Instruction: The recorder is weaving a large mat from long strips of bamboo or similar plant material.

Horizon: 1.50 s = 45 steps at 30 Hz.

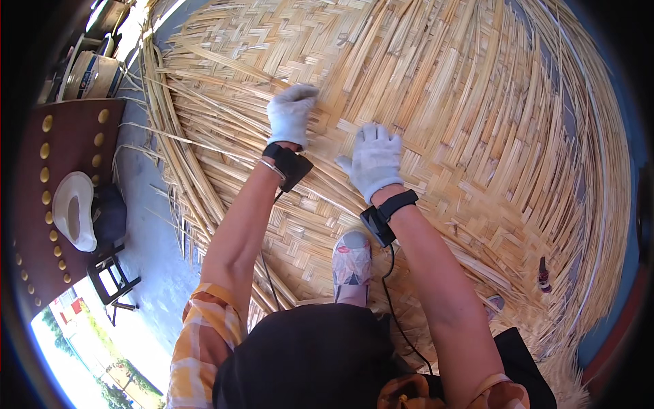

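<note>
A large mat [300, 37], woven from flat, straw-coloured cane-like strips, spreads under both hands. My left hand [293, 116], in a white glove, is over its upper middle with the fingers curled together; what they hold, if anything, is hidden. Long loose strips [225, 112] fan out to the left of that hand. My right hand [376, 160], also in a white glove, lies palm down on the weave with its fingers stretched out. Beneath it, loose strips [327, 184] run slantwise across the mat.
My shoe [352, 262] stands on the mat. A small dark tool [543, 276] lies at the right. To the left are a brown studded panel [75, 136], a pale hat [75, 211] and a dark stool [112, 279]. Bundled strip ends [187, 163] edge the mat.
</note>
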Motion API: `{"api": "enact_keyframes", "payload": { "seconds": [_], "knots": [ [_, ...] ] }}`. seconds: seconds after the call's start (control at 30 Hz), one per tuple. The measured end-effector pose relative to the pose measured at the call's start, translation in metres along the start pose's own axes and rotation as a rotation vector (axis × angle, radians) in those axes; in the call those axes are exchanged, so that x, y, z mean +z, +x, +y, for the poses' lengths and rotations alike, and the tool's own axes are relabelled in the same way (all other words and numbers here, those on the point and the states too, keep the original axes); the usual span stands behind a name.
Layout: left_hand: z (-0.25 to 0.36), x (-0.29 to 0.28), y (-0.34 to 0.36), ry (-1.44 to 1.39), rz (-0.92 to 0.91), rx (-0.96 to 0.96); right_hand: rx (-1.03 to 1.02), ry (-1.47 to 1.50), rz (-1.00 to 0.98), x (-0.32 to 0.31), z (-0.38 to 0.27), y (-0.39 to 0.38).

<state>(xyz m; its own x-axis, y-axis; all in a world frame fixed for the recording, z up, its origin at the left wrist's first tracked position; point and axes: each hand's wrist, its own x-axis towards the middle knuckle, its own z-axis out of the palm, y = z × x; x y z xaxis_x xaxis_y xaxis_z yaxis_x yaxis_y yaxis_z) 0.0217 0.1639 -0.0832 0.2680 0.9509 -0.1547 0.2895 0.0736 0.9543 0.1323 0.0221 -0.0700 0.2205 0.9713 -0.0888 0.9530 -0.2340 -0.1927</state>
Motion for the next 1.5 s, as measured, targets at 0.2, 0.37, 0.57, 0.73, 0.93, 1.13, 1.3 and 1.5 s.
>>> {"api": "enact_keyframes", "payload": {
  "seconds": [0.2,0.37,0.57,0.73,0.93,1.13,1.3,1.5],
  "knots": [
    [0.058,-0.121,0.045,-1.055,0.035,0.293,-0.107,0.155,0.17,-0.006,0.008,-0.058],
    [0.103,-0.296,0.035,-1.24,-0.161,0.053,-0.016,0.217,0.176,-0.016,0.032,-0.12],
    [0.155,-0.379,-0.017,-0.367,1.011,0.161,0.196,0.125,0.296,-0.015,0.083,-0.152],
    [0.135,-0.194,-0.039,0.723,0.243,0.134,0.385,0.104,0.18,-0.015,0.099,-0.161],
    [0.083,0.075,-0.095,0.941,-0.657,0.242,0.471,0.196,0.161,-0.023,0.123,-0.16],
    [0.064,0.161,-0.105,1.094,-0.647,0.041,0.54,0.209,0.233,-0.022,0.15,-0.163],
    [0.052,0.167,-0.095,1.084,-0.603,0.005,0.487,0.167,0.249,-0.018,0.15,-0.181],
    [0.063,0.181,-0.09,0.96,-0.593,0.027,0.472,0.193,0.247,-0.019,0.153,-0.197]
  ]
}}
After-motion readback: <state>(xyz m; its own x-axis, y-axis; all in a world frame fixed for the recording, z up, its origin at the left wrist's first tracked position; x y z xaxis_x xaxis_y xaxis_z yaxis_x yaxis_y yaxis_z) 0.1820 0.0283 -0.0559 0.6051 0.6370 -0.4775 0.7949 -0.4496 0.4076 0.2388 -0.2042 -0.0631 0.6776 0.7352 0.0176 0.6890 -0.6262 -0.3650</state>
